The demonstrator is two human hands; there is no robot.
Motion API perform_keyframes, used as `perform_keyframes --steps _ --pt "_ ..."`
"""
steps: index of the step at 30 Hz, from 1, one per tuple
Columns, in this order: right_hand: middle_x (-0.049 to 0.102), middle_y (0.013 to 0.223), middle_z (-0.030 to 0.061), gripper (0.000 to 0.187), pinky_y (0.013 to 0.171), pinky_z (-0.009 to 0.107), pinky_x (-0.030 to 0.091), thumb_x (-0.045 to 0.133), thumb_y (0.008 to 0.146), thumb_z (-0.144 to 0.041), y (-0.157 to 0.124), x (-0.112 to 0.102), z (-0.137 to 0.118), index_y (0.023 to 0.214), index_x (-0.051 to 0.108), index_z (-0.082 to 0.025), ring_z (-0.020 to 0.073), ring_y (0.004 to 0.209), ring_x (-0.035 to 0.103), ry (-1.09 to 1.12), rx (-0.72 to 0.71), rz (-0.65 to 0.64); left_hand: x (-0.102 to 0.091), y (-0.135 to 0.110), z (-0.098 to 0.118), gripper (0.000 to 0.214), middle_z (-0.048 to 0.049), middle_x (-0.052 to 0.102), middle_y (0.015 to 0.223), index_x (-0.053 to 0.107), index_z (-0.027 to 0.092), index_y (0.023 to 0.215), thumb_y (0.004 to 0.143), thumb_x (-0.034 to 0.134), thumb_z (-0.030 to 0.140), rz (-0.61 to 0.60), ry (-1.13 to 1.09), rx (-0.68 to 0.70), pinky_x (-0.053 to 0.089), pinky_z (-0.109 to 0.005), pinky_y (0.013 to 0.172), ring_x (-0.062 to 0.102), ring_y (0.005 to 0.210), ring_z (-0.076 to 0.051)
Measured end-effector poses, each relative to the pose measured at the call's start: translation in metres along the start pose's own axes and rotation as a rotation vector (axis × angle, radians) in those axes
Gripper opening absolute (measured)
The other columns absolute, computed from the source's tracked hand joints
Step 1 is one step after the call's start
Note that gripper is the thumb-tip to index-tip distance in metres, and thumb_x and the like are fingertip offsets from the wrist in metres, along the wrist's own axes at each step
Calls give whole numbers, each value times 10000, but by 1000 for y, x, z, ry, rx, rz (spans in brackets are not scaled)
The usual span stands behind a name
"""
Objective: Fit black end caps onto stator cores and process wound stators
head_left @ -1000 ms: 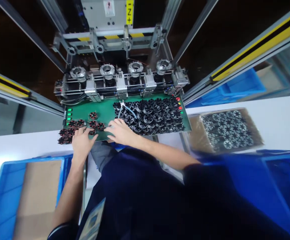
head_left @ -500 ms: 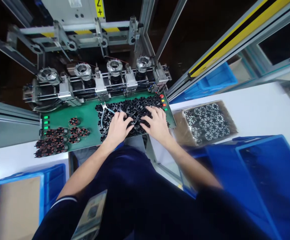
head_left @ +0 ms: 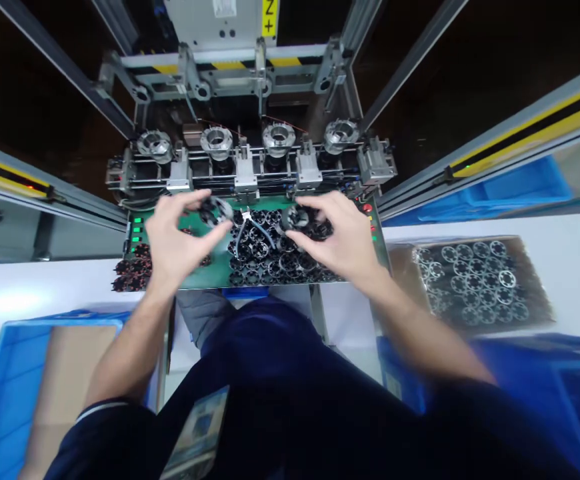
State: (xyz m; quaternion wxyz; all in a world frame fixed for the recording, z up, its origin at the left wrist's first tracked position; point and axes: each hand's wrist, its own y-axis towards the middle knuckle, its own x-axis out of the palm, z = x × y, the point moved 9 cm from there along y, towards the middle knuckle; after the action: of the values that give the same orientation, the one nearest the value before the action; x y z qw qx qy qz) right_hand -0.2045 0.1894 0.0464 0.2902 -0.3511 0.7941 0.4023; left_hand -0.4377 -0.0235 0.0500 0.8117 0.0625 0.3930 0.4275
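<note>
My left hand (head_left: 177, 237) is raised above the green work plate (head_left: 220, 270) and pinches a black round slotted part (head_left: 213, 211) between thumb and fingers. My right hand (head_left: 343, 233) is lifted too, its fingers closed on a second black round part (head_left: 297, 217). Under both hands lies a heap of the same black parts (head_left: 275, 257), with small cutters with pale blue handles (head_left: 247, 230) on top. Beyond the plate, a row of metal round fixtures (head_left: 216, 140) stands on the machine.
Wound dark red parts (head_left: 133, 267) lie at the plate's left edge. A tray of silver slotted rings (head_left: 480, 273) sits on the white bench at right. Blue crates stand low left (head_left: 0, 373) and low right (head_left: 545, 373). Yellow-striped guard rails flank the machine opening.
Both hands have left the heap of black parts and come up toward the fixtures, each holding one part. Before that, the left hand was at the wound parts on the left.
</note>
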Motion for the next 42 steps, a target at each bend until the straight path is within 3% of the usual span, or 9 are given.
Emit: perform_keyframes --steps 4,7,11,17,23,29,34,37,42 --pt "827 1314 100 561 1108 552 619 906 970 -550 97 50 0 1442 800 -265 284 977 757 27 -42 -15 -39 81 -68 693 -7 835 1129 882 280 1255 689 1110 607 107 43 -22 576 -552 1150 722 1157 -293" --pt "810 1415 153 590 1188 566 612 888 978 -511 145 99 26 1476 773 -217 349 1201 775 27 52 -33 -32 117 -119 768 -4 837 1146 860 217 1262 663 1082 643 147 86 -85 547 -530 1191 703 1198 -273" --pt "829 1390 192 483 1235 607 604 894 940 -425 156 152 56 1341 798 -172 386 1257 784 -2 184 -142 5 118 -169 681 -100 841 1147 849 163 1219 725 984 613 17 202 -286 601 -514 1149 750 1123 -307" --pt "827 1347 187 524 1297 667 557 938 852 -495 153 160 64 1255 782 -198 413 1277 772 150 254 -110 9 104 -176 644 -124 830 1200 812 214 1230 791 934 669 -1 223 -281 616 -527 1192 770 1178 -337" --pt "804 1177 82 628 972 472 717 841 892 -721 128 143 28 1272 650 -259 263 1000 815 475 337 -175 -4 83 -134 806 -99 806 1134 702 245 1202 672 990 779 32 -196 -252 714 -480 1028 798 1097 -301" --pt "756 1316 76 780 973 482 710 774 931 -886 73 74 -56 1477 596 -357 280 1163 779 936 325 -308 -19 32 -47 733 -61 803 1301 658 359 1402 881 937 793 -165 -768 -397 736 -509 1059 836 1157 -281" --pt "681 1098 24 676 703 355 609 1023 795 -720 51 29 -86 1079 576 -300 170 833 638 1143 373 -271 -40 9 1 706 -49 794 1131 686 304 1068 739 1076 793 -277 -836 -461 736 -490 948 825 1046 -280" --pt "695 1131 11 699 510 280 446 1077 742 -569 40 23 -96 1260 669 -336 92 659 455 1246 468 -294 -41 0 17 750 -56 802 1124 783 322 1207 733 1058 834 -329 -816 -474 758 -530 929 850 1063 -319" --pt "729 1076 7 755 434 251 365 1092 709 -496 26 29 -109 1347 745 -291 58 584 443 1376 534 -373 -26 -18 40 898 -79 831 1097 898 316 1341 701 1018 934 -450 -882 -497 747 -429 710 844 899 -292"
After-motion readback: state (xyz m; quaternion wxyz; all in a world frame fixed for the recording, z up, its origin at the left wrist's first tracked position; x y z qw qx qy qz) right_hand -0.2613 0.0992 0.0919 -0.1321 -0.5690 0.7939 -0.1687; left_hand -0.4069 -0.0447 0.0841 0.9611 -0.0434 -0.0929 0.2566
